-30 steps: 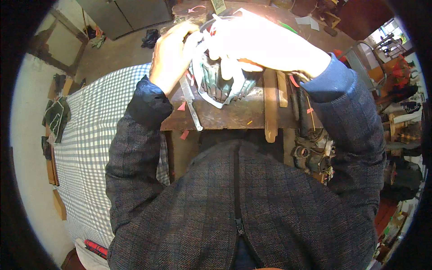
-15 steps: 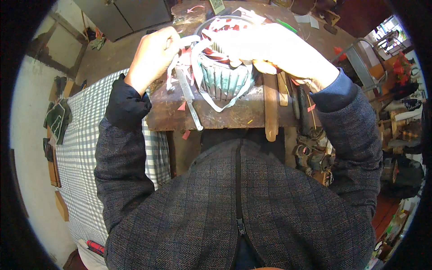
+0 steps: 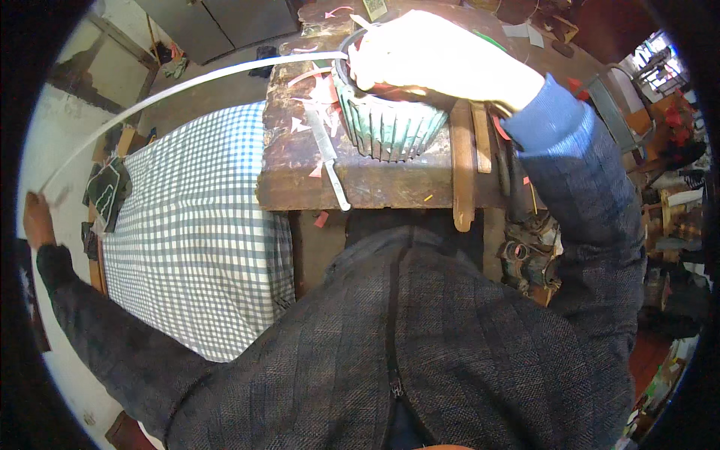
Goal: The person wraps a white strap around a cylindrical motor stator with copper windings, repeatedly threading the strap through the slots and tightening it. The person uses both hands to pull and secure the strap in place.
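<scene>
A ribbed grey-green motor stator (image 3: pixel 390 131) stands on the workbench, red inside its dark rim. A long white tape (image 3: pixel 225 73) stretches taut from it, arching far to the left. My left hand (image 3: pixel 39 221) is closed on the tape's outer end, out at the picture's left edge. Over the stator's opening lies my right hand (image 3: pixel 427 56), its fingers curled down inside the rim where the tape runs in. Glare bleaches that hand, so what it grips is hidden. A knife (image 3: pixel 328 154) with a pale handle lies left of the stator, among pink paper scraps (image 3: pixel 325 88).
Wooden strips (image 3: pixel 463 169) lie on the worn workbench (image 3: pixel 300 180) to the right, one overhanging the front edge. A checked cloth (image 3: pixel 195 202) covers a surface at left. Metal parts (image 3: pixel 525 259) sit low at right, near a metal-framed chair (image 3: pixel 611 105).
My left hand has swung from beside the stator far out to the left and down, drawing the loose tape into a long taut line. My right hand has shifted left over the rim.
</scene>
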{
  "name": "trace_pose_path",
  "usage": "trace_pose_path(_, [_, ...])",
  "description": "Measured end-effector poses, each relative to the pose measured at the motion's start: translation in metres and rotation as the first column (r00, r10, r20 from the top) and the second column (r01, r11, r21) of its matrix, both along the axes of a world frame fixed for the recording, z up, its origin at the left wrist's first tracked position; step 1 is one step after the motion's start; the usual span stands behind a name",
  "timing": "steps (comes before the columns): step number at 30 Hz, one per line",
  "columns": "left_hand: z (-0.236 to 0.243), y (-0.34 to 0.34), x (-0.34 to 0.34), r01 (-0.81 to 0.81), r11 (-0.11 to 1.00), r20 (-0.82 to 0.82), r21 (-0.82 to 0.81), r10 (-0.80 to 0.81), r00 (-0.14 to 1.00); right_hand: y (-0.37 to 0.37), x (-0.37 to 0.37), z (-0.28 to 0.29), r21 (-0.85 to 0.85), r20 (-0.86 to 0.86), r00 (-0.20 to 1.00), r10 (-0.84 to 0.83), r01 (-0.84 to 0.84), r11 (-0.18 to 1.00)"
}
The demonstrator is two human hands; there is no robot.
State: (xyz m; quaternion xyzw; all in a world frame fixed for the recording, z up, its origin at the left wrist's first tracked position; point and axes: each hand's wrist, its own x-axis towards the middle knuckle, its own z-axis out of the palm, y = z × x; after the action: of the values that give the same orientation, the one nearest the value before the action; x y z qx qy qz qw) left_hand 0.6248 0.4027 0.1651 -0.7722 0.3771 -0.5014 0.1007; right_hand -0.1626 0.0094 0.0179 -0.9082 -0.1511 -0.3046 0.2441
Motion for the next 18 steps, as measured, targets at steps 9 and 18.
trace_pose_path(9, [-0.030,0.080,-0.031,-0.339,0.938,-0.453,0.071,0.333,0.827,-0.010,0.009,0.014,-0.580,-0.372,0.811,-0.452,0.177,0.795])
trace_pose_path(18, [-0.142,-0.205,-0.356,0.638,0.612,-0.740,-0.468,-0.666,0.095,-0.025,-0.028,-0.016,-0.364,-0.225,0.899,-0.375,0.280,0.888])
